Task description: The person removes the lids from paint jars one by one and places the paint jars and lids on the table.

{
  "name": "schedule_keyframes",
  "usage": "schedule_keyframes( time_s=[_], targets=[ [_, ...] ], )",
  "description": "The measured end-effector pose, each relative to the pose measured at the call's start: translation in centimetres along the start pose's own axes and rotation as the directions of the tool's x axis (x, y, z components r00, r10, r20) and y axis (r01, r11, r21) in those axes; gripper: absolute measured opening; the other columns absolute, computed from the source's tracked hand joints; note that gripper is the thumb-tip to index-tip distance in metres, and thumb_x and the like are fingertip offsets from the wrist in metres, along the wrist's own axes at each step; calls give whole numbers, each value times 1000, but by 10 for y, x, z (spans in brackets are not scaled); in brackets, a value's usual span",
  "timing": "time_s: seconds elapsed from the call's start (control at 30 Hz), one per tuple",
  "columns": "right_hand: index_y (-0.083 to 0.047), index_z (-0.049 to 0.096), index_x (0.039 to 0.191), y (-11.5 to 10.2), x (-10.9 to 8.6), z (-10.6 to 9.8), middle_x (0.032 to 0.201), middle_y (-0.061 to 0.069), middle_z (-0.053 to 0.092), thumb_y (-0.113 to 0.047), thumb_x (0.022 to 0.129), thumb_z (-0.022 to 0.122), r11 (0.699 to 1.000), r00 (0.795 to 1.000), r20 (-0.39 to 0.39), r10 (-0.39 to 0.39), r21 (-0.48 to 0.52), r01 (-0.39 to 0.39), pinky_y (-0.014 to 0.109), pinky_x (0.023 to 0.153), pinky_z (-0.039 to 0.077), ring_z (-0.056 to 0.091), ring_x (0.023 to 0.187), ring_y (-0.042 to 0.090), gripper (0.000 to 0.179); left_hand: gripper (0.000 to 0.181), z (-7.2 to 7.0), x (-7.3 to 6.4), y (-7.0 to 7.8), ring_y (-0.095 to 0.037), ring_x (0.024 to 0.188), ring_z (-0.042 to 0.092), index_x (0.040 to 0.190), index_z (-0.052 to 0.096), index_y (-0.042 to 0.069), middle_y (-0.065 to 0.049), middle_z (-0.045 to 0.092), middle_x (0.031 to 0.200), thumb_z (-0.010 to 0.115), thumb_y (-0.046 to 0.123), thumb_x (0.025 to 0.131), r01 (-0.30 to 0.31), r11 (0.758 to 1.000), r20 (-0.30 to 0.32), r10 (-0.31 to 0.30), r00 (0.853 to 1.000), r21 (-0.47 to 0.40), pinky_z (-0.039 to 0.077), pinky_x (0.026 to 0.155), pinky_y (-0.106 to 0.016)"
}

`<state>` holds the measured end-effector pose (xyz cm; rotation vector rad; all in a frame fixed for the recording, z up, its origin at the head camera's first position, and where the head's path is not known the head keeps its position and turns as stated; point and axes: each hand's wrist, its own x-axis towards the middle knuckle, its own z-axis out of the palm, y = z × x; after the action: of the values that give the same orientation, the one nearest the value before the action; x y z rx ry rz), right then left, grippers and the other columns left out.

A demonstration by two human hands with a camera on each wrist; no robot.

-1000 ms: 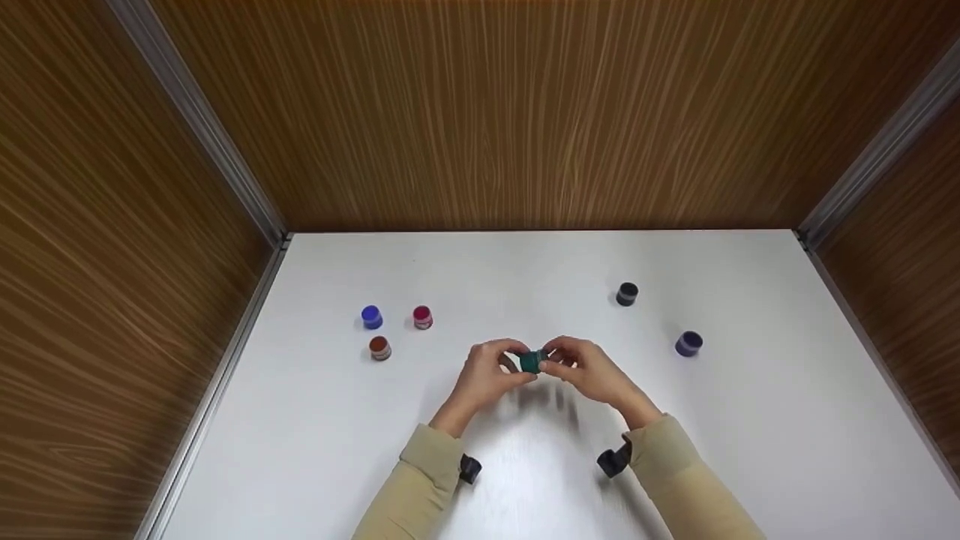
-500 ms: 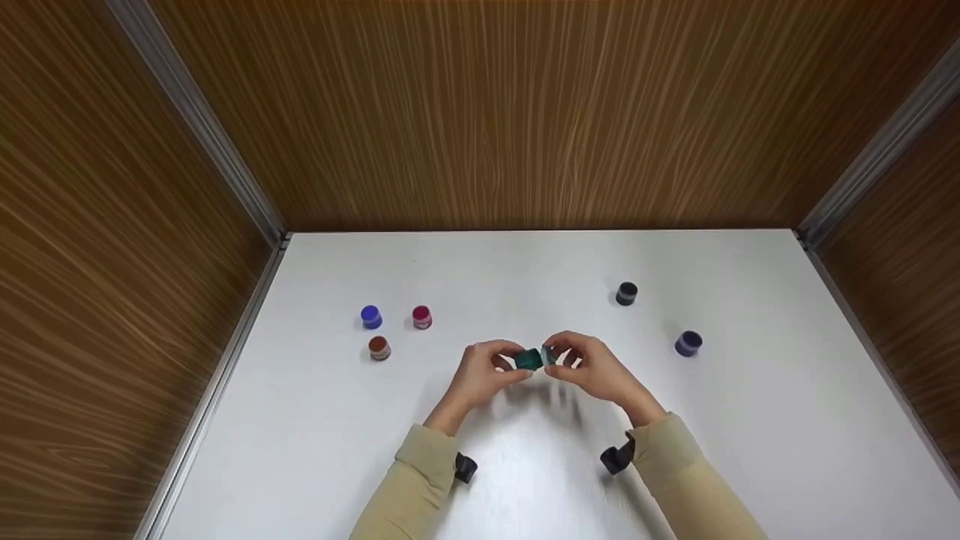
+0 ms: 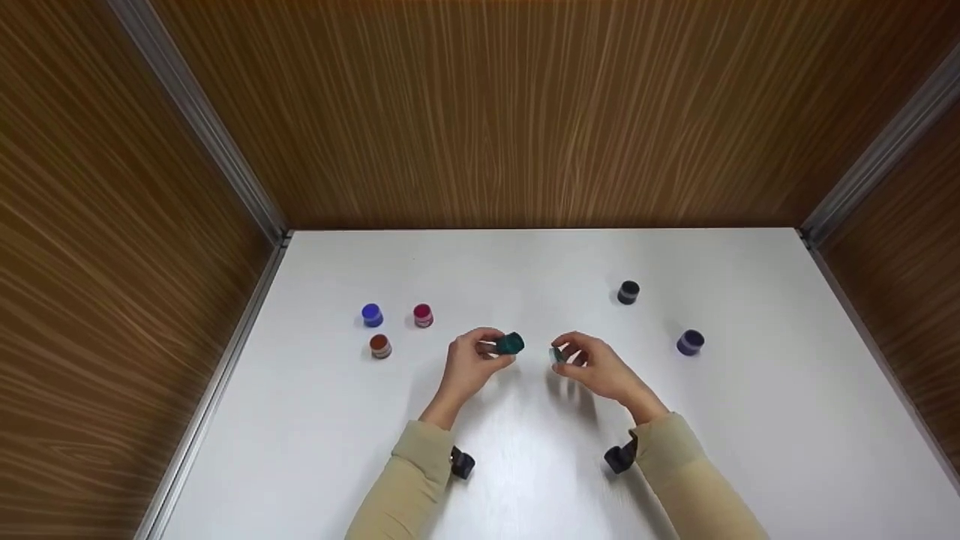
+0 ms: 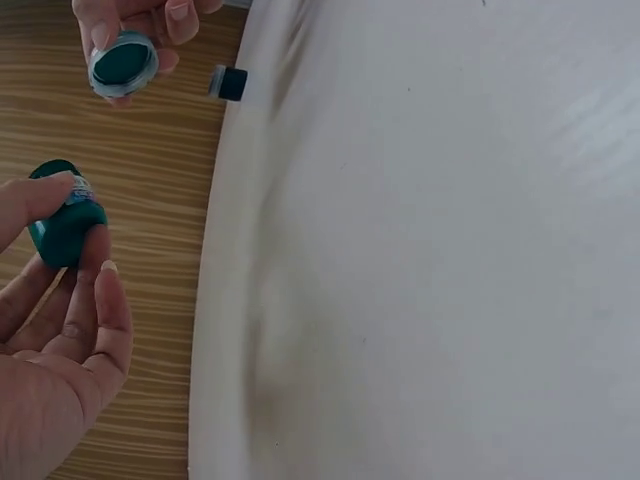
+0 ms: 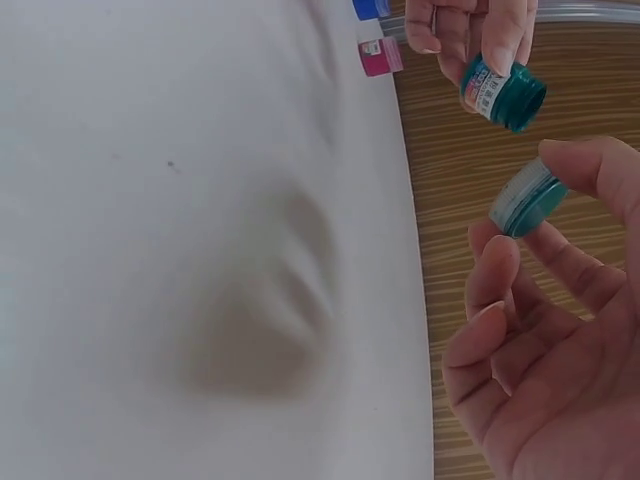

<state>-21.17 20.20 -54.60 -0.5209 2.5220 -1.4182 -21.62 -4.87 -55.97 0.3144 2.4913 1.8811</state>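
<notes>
Between thumb and fingers, my left hand (image 3: 470, 365) grips a small green paint jar (image 3: 511, 343), tilted with its open mouth toward the right. In the right wrist view the jar (image 5: 503, 95) shows a white label and a threaded neck. My right hand (image 3: 598, 369) pinches the jar's lid (image 3: 556, 355) at its rim. Green paint coats the inside of the lid (image 4: 124, 62) in the left wrist view. Jar and lid are apart, both held above the white table (image 3: 517, 465).
Blue (image 3: 372, 315), red (image 3: 423, 315) and orange-brown (image 3: 380, 346) paint jars stand at the left. A black jar (image 3: 628, 292) and a dark purple jar (image 3: 691, 342) are at the right. Wood-patterned panels (image 3: 480, 112) enclose the back and sides.
The lid has come off the green jar. My left hand has moved left and slightly away with the jar, turning its mouth upward, while my right hand keeps the lid.
</notes>
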Motion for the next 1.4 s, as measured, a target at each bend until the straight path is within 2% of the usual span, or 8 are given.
schedule_keyframes(
  time_s=[0.13,0.33,0.47,0.63,0.77,1.0,1.23,1.4],
  targets=[
    [-6,63,117,5,2,1,97,5,64,-19,89,71,999,999,12,31,-11,-31,29,67,44,54,79,20,32,33,-3,3,-3,-16,85,65,106,67,5,-5,67,101,83,9,77,27,1000,-7,-27,1000,2,55,72,-30],
    [-8,65,112,9,7,0,92,4,63,-19,88,72,996,997,24,75,-44,-74,30,64,45,54,74,18,28,44,-10,9,-7,-16,82,64,117,66,-1,-7,66,100,83,8,77,54,997,-18,-53,998,48,54,70,-29],
    [-9,65,111,8,15,-2,92,3,63,-21,88,72,993,995,12,100,-59,-99,31,64,44,54,74,18,27,39,-15,15,-10,-16,81,66,112,69,2,-9,67,100,83,2,75,86,995,-33,-85,996,53,55,69,-29],
    [-6,65,109,7,25,-2,88,4,63,-20,88,73,991,996,-9,89,-99,-89,31,63,46,57,71,16,26,38,-18,22,-11,-20,84,69,109,70,0,-12,68,102,83,-2,73,124,991,-46,-122,991,43,56,70,-30],
    [-4,63,111,6,33,-1,88,5,63,-19,88,73,989,996,-19,88,-114,-89,32,62,47,58,70,16,29,37,-17,29,-12,-22,85,69,107,68,-2,-14,69,100,82,-3,73,133,989,-59,-129,990,69,56,74,-32],
    [-3,60,114,5,47,5,89,6,61,-17,88,72,984,991,-35,127,-123,-130,32,65,45,55,73,18,32,35,-13,41,-17,-21,84,67,103,68,-1,-12,68,95,82,-3,71,185,977,-78,-177,981,109,55,76,-33],
    [-2,61,112,5,64,14,89,8,60,-15,86,76,973,980,-64,191,-120,-197,30,61,48,58,68,18,33,32,-8,49,-17,-18,84,58,102,69,3,-8,65,94,82,1,73,197,953,-81,-183,980,228,50,75,-32],
    [-3,60,114,6,73,17,92,9,60,-14,86,76,968,974,-74,215,-112,-223,30,63,47,56,73,19,34,32,-4,53,-17,-19,84,59,104,70,3,-7,64,91,82,2,74,218,944,-91,-201,975,249,51,79,-35]
  ],
)
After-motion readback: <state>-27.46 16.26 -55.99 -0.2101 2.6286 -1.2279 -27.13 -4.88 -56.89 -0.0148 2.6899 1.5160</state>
